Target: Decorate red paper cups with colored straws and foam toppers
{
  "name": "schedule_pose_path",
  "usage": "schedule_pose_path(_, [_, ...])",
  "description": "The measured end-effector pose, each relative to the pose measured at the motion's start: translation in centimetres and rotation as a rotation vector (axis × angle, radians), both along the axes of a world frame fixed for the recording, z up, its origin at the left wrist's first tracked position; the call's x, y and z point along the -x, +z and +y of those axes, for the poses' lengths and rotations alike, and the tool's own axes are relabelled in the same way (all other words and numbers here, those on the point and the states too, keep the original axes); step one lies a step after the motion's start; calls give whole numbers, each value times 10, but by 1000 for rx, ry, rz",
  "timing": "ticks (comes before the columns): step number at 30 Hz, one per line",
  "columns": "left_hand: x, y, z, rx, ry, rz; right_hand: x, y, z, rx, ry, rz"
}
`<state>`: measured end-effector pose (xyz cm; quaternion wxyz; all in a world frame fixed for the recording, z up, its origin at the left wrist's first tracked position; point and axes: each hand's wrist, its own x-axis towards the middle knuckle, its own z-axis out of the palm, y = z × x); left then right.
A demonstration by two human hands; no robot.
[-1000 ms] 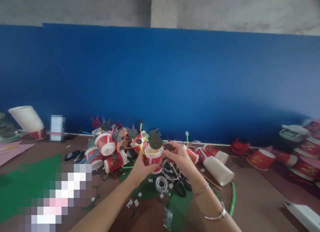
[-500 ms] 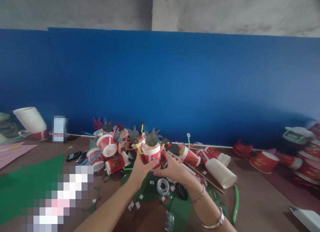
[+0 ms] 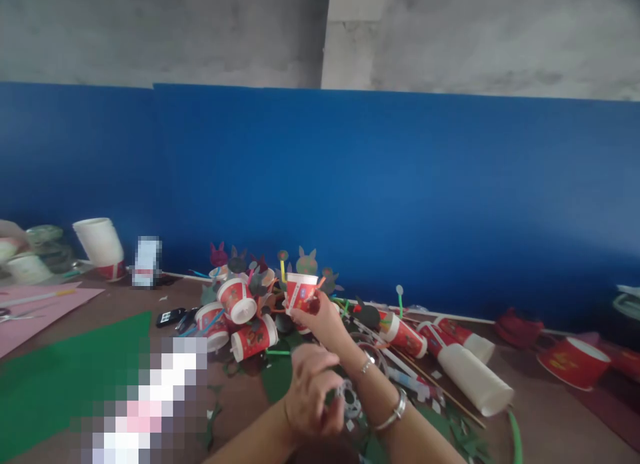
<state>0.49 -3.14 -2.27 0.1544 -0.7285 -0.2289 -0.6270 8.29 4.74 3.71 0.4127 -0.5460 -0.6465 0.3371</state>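
Observation:
A red paper cup (image 3: 301,292) with a white rim stands upright in my right hand (image 3: 323,317), whose thumb and fingers are wrapped round its lower side. A yellow straw piece (image 3: 283,271) and an orange one stick out beside the cup. A rabbit-eared paper face (image 3: 307,261) shows just above its rim. Nearer to me, my left hand (image 3: 314,387) is raised with its fingers loosely curled and apart, somewhat blurred. Its fingertips overlap the edge of a tape roll (image 3: 349,401); whether they touch it I cannot tell.
Several decorated red cups (image 3: 254,337) lie piled left of my right hand. Stacked white cups (image 3: 477,379) and a thin stick lie to the right. Green paper (image 3: 75,371), pink paper (image 3: 45,311) and a car key (image 3: 170,317) are on the left. A blue panel (image 3: 350,184) stands behind.
My left hand has let go of the cup and drawn back toward me beside the tape roll. My right hand now holds the cup alone, slightly higher. The view has shifted left.

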Motion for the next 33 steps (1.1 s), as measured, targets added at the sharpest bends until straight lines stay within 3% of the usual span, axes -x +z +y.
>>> schedule_pose_path(2, [-6, -3, -7, -62, -57, 35, 18, 4, 7, -33, -30, -45])
schedule_pose_path(8, [-22, -20, -13, 23, -80, -22, 51, 5, 20, -143, -150, -484])
schedule_pose_path(13, [-13, -15, -10, 70, -123, 31, 55, 0, 16, -202, -195, -611])
schedule_pose_path(22, [-4, -9, -6, 172, -116, 136, 36, -7, 18, -169, -194, -477])
schedule_pose_path(29, [-4, -16, -2, 177, -109, 108, 29, -7, 26, -178, -228, -61])
schedule_pose_path(33, [-1, -15, -1, 211, -93, 132, 16, -13, 17, -242, -166, 55])
